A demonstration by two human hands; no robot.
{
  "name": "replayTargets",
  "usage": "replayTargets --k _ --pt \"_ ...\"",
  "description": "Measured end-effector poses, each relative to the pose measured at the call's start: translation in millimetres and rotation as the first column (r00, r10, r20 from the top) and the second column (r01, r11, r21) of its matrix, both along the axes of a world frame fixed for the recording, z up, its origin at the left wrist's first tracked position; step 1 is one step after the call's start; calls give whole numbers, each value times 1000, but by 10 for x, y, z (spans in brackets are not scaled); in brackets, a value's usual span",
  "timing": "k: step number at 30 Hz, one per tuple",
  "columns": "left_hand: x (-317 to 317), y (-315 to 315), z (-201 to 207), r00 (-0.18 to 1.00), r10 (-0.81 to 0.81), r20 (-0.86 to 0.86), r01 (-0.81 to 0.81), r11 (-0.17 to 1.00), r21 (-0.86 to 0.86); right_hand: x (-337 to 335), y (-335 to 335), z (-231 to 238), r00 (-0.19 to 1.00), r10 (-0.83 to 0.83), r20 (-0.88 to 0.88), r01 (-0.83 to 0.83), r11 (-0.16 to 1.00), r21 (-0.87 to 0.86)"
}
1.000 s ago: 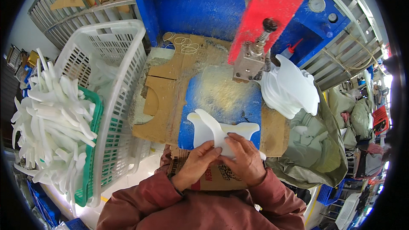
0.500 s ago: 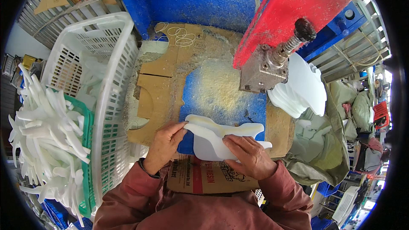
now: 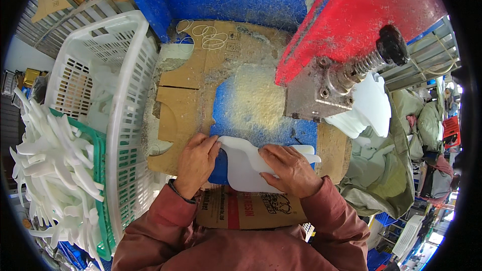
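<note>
Smooth white foam-like sheets (image 3: 246,168) with wavy edges lie at the near edge of the work surface, in front of a metal press head. My left hand (image 3: 197,164) pinches their left corner between thumb and fingers. Over their right part, my right hand (image 3: 293,171) grips them with its fingers on top and its thumb on the near side. The sheets overlap closely, so I cannot tell how many there are. Beyond them is a blue pad (image 3: 221,108) with a worn cream patch (image 3: 256,100).
A red press arm (image 3: 361,20) carries the metal head (image 3: 316,95) over the pad's right side. Stacked white cut-outs (image 3: 369,108) stand behind it, above an olive sack (image 3: 386,198). At left are a white basket (image 3: 120,120) and a green crate (image 3: 103,180) heaped with white strips.
The white sheets were fanned apart and now lie closer together. My right hand has shifted slightly up and left on them. The red press arm looks larger and further right.
</note>
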State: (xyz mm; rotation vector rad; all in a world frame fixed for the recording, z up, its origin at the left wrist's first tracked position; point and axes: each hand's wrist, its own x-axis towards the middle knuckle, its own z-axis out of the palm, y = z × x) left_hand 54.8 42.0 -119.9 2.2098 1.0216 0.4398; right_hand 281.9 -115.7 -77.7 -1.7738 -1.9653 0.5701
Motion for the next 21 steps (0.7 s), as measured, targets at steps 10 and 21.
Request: replayTargets --k 10,21 --pt "47 39 -147 996 70 60 -69 997 -23 29 37 -82 999 17 -35 -17 1000 -6" --pt "73 41 -222 995 70 68 -70 998 -9 37 106 -126 994 54 90 -51 998 -34"
